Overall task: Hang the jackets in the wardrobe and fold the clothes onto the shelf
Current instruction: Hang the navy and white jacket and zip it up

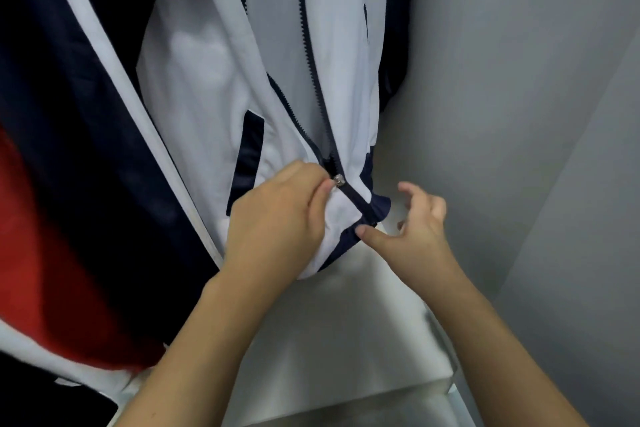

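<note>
Left hand [277, 215]: fingers curled into the lower front of the hanging white nylon jacket with navy trim [214, 80], bunching the cloth just left of the small silver metal zip slider [338, 179]. Thumb and forefinger tips lie right against the slider; whether they actually pinch it cannot be told.

Right hand [414, 222]: just right of the slider and a little below it. Thumb extended, its tip touching the navy hem band [375, 206] of the jacket where the closed zip ends. The other fingers are spread and loosely bent in the air, gripping nothing.

Dark navy zip [311, 55]: closed only in the short stretch below the slider. Above the slider the two toothed tracks part and run upward across the white front panels, so the jacket hangs mostly open.

Left of the slider, past a white piped edge, hangs a second jacket in navy with a red panel [52, 184], blurred, pressed close beside the white one.

Right of the slider stands the plain grey inner wall of the wardrobe [502, 62]. Below the slider, under both forearms, lies the pale glossy wardrobe floor panel [346, 340], with a lower step at its near edge.
</note>
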